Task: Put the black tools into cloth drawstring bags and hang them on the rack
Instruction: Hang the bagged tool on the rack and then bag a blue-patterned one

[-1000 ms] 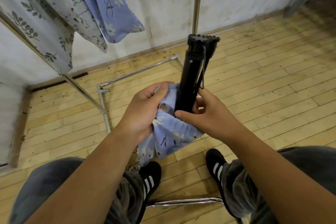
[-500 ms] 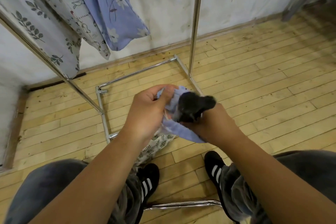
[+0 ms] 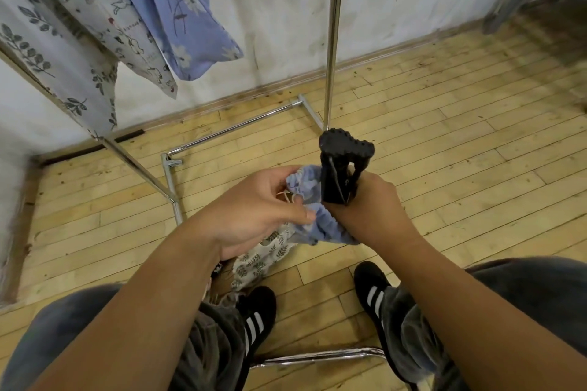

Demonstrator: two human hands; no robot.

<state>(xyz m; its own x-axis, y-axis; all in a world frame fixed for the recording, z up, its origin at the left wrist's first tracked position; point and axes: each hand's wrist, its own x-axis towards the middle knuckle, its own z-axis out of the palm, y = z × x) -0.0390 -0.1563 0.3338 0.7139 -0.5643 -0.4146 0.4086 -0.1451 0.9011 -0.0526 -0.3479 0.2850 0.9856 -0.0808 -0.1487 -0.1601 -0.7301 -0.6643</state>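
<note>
Here, black tool [image 3: 334, 175], knobby head, blue bag [image 3: 328, 227]

The tool [image 3: 340, 168] is black, the held bag [image 3: 327, 228] pale blue, the lower bag [image 3: 260, 259] white with grey-green leaves. The floral bag [image 3: 187, 19] is blue with pale flowers; the cartoon bag [image 3: 104, 9] white with red dots; the shoes [image 3: 254, 311] black, white-striped.

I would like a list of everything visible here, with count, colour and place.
black tool: one, black, upright, lower part inside the blue bag
blue bag: one, blue, between both hands
leaf-print bag: one, white, under the hands
hanging bags: three, blue and white prints, upper left
rack: one, chrome, by the wall
shoes: two, black with white stripes, on the floor
left hand: pinches the blue bag
right hand: grips the black tool
</note>
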